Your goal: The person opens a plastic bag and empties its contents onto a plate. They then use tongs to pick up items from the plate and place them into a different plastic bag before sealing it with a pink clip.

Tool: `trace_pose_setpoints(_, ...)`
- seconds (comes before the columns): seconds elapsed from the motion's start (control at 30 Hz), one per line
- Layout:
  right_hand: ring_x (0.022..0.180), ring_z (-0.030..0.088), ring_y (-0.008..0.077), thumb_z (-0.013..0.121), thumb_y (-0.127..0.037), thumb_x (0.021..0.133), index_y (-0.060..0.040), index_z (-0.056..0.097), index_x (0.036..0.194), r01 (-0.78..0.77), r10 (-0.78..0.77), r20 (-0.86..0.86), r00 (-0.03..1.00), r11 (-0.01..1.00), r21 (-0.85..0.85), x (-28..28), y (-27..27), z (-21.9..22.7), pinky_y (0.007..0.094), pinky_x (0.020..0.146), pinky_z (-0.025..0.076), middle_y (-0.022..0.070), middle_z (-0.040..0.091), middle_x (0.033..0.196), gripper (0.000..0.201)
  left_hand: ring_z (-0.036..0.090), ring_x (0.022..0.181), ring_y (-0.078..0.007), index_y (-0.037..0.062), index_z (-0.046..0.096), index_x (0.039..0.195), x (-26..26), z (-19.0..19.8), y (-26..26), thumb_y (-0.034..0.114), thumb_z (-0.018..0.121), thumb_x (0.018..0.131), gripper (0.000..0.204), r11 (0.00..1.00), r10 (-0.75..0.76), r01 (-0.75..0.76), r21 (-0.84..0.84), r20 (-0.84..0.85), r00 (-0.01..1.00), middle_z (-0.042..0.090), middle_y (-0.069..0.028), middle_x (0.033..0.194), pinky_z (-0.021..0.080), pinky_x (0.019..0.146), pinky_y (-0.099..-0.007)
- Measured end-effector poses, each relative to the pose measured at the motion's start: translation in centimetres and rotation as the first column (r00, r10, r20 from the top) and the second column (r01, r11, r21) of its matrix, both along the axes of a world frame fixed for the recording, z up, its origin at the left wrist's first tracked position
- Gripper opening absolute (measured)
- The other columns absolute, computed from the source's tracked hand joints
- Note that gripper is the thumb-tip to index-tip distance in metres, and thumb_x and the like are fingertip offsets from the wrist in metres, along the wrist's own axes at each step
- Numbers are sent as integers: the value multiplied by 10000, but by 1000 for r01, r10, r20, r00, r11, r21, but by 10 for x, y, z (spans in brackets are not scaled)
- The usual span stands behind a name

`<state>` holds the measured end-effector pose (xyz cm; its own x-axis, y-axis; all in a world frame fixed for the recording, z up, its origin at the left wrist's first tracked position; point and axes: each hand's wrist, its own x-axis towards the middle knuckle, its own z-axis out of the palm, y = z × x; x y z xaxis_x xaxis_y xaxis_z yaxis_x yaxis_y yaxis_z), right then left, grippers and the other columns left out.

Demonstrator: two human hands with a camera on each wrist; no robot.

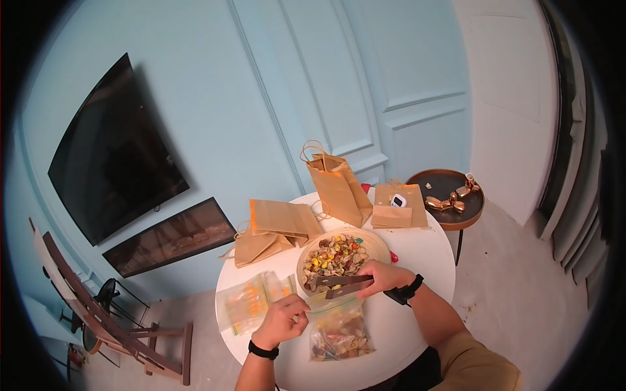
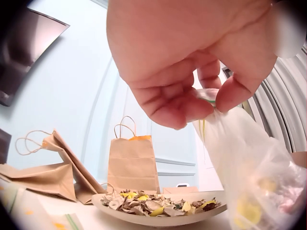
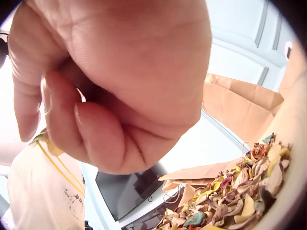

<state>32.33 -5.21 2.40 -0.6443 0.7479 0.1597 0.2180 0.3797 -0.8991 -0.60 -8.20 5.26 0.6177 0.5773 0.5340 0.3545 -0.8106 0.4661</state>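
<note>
In the head view, my left hand [image 1: 282, 321] pinches the rim of a clear zip bag [image 1: 340, 335] partly filled with dried petals; the left wrist view shows thumb and fingertips on its green-lined edge. My right hand [image 1: 386, 277] grips dark brown tongs [image 1: 342, 280], whose two arms point left, over the near side of a round bowl [image 1: 377, 242] of mixed dried petals [image 1: 336, 255]. In the right wrist view the fingers of my right hand [image 3: 115, 91] are curled beside the bag's yellow-lined top [image 3: 48, 187]; the tongs are hidden there.
Flat zip bags [image 1: 244, 303] with orange print lie left on the white round table [image 1: 417, 313]. Behind the bowl are a standing paper bag [image 1: 336, 192], folded paper bags [image 1: 280, 225] and a small white timer [image 1: 398, 201] on brown paper. A side table [image 1: 479, 215] stands at the back right.
</note>
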Motion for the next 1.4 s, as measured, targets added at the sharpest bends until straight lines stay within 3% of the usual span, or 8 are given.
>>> trace_pose_setpoints(0.07, 665, 503, 38, 811, -188, 831, 38, 661, 846, -44, 45, 13, 999, 999, -21, 2, 8, -10, 243, 589, 432, -31, 615, 717, 272, 662, 716, -266, 44, 680, 852, 1, -1, -16, -21, 646, 730, 142, 999, 38, -37, 12, -51, 998, 635, -108, 859, 544, 621, -357)
trace_pose_setpoints(0.27, 782, 576, 56, 773, -219, 877, 30, 708, 1032, 165, -177, -287, 941, 984, -65, -14, 22, -26, 251, 716, 489, -20, 697, 875, 300, 628, 744, -235, 31, 683, 891, -2, -17, -56, -60, 654, 744, 176, 992, 122, -123, -9, -84, 989, 583, -155, 1107, 532, 675, -321)
trace_pose_setpoints(0.4, 758, 596, 75, 759, -259, 889, 4, 717, 1003, 424, -413, -133, 901, 904, 62, -27, 17, -9, 280, 698, 495, 24, 706, 843, 290, 602, 740, -235, 46, 692, 938, -7, -29, -63, -74, 651, 739, 236, 981, 189, -189, -36, -16, 982, 531, -191, 1209, 525, 707, -346)
trace_pose_setpoints(0.57, 602, 641, 237, 748, -350, 864, -21, 682, 857, 549, -593, -58, 803, 699, 458, -20, -18, 2, 396, 577, 481, 114, 649, 646, 336, 613, 777, -235, 31, 688, 938, -10, -54, -61, -119, 627, 775, 230, 963, 239, -217, -161, 133, 962, 570, -177, 1131, 505, 711, -322)
trace_pose_setpoints(0.6, 617, 652, 306, 764, -360, 829, -35, 696, 853, 583, -650, -22, 759, 665, 466, -19, -32, 9, 415, 591, 498, 137, 659, 652, 333, 615, 782, -242, 25, 687, 935, -12, -59, -59, -126, 622, 774, 230, 964, 233, -208, -167, 148, 961, 583, -168, 1095, 503, 711, -318)
trace_pose_setpoints(0.7, 619, 656, 308, 779, -366, 810, -54, 717, 879, 688, -743, 89, 663, 652, 318, -4, -52, -9, 406, 589, 506, 135, 666, 663, 325, 626, 802, -277, 7, 687, 925, -7, -55, -65, -145, 602, 777, 229, 961, 237, -202, -190, 182, 954, 603, -141, 958, 500, 687, -315)
trace_pose_setpoints(1.03, 631, 669, 278, 799, -314, 782, -85, 757, 1033, 680, -778, 311, 546, 628, 377, 12, -89, -7, 360, 624, 529, 143, 694, 711, 342, 619, 805, -316, 5, 689, 904, 0, -46, -90, -145, 610, 725, 246, 955, 286, -283, -85, 29, 958, 577, -174, 991, 519, 670, -362)
trace_pose_setpoints(1.4, 804, 682, 359, 730, -394, 837, -95, 737, 1036, 618, -741, 417, 527, 671, 411, 4, -69, -22, 460, 724, 550, 163, 703, 810, 360, 627, 890, -354, 10, 676, 977, 3, -57, -100, -111, 638, 719, 287, 947, 307, -303, -103, 16, 952, 549, -216, 1138, 537, 745, -405)
